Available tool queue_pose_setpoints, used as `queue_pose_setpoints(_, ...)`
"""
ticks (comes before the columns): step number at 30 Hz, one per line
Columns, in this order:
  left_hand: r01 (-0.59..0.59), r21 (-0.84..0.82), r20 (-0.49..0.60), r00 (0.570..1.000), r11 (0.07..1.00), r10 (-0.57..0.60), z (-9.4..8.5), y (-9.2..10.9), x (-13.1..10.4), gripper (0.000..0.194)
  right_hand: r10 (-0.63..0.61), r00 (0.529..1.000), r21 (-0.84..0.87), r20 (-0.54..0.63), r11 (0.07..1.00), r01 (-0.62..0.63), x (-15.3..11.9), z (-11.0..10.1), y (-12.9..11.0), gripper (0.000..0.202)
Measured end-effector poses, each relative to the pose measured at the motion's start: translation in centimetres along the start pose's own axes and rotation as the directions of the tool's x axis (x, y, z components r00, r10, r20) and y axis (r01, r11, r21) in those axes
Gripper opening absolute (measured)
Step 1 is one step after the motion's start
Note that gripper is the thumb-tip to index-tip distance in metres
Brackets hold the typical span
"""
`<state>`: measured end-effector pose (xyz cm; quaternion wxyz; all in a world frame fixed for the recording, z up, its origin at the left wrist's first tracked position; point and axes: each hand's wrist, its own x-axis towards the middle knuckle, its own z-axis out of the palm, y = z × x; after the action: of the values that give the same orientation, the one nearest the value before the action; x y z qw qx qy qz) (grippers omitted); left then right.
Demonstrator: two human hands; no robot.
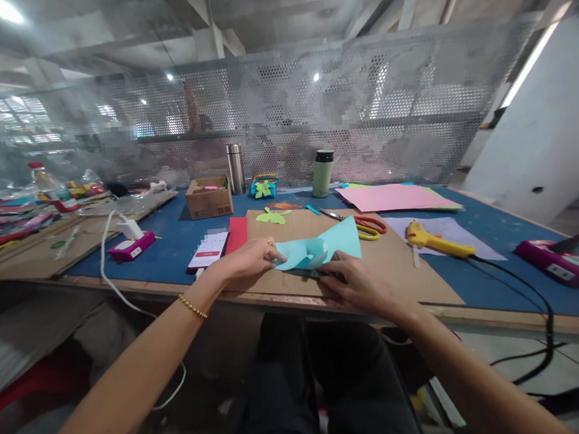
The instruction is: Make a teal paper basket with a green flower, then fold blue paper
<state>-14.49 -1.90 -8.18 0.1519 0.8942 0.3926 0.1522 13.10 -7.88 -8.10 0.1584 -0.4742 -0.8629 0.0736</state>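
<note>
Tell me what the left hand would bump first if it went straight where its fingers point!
The light-blue paper, most likely; the left hand seems to be touching its left end.

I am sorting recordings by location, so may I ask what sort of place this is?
Probably a handicraft workshop: a yellow glue gun and colored paper sheets are laid out, and the concrete ceiling above is bare.

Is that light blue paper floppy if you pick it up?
Probably a bit floppy: the light blue paper curls up between the left hand and right hand. Its edge looks thin, so it's likely very light. It might crease easily, since its middle bends.
</note>
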Motion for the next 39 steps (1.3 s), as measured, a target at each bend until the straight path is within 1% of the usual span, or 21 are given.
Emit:
queue_pose_setpoints(3, 0.012, -0.014, 0.067, 0.998, 1.0, -0.011, -0.5, 0.0, 0.1, 0.041, 0.001, 1.0, -0.019, -0.001, 1.0, -0.001, -0.1, -0.1, 0.2, 0.027)
queue_pose_setpoints(8, 0.043, -0.058, 0.09, 0.995, 0.997, -0.037, -0.8, 0.0, 0.3, 0.049, 0.032, 0.999, -0.039, -0.041, 0.999, -0.034, -0.6, -0.1, 0.7, 0.025)
queue_pose_setpoints(11, 0.037, -0.07, 0.112, 0.993, 0.997, -0.029, -1.1, -0.1, 0.7, 0.048, 0.017, 0.998, -0.026, -0.055, 0.999, -0.019, -0.7, 0.1, -0.1, 0.023)
queue_pose_setpoints(16, 0.067, -0.11, 0.217, 0.975, 0.992, -0.042, -1.7, -0.2, 1.3, 0.05, -0.018, 0.999, 0.02, -0.038, 1.0, 0.019, -0.6, 0.8, -1.4, 0.021)
queue_pose_setpoints(21, 0.06, -0.157, 0.227, 0.974, 0.986, -0.023, -2.0, -0.7, 1.1, 0.054, 0.025, 0.999, 0.011, -0.041, 1.0, -0.024, -0.6, 0.9, -1.6, 0.022)
queue_pose_setpoints(24, 0.048, -0.178, 0.247, 0.969, 0.983, -0.003, -1.9, -1.0, 1.1, 0.06, -0.011, 0.999, 0.006, -0.047, 1.0, 0.011, -0.1, 1.0, -1.8, 0.021)
queue_pose_setpoints(30, 0.058, -0.17, 0.255, 0.967, 0.984, -0.013, -2.2, -1.2, 1.3, 0.059, -0.043, 0.999, 0.012, -0.03, 0.999, 0.044, 0.9, 1.2, -1.8, 0.023)
queue_pose_setpoints(35, 0.074, -0.169, 0.268, 0.963, 0.983, -0.027, -2.4, -1.2, 1.3, 0.062, -0.065, 0.998, 0.007, -0.003, 0.998, 0.065, 0.6, 0.9, -1.4, 0.025)
queue_pose_setpoints(39, 0.067, -0.144, 0.254, 0.967, 0.987, -0.028, -2.4, -1.1, 1.2, 0.062, -0.05, 0.999, 0.012, 0.019, 0.999, 0.05, 0.4, 0.6, -1.0, 0.028)
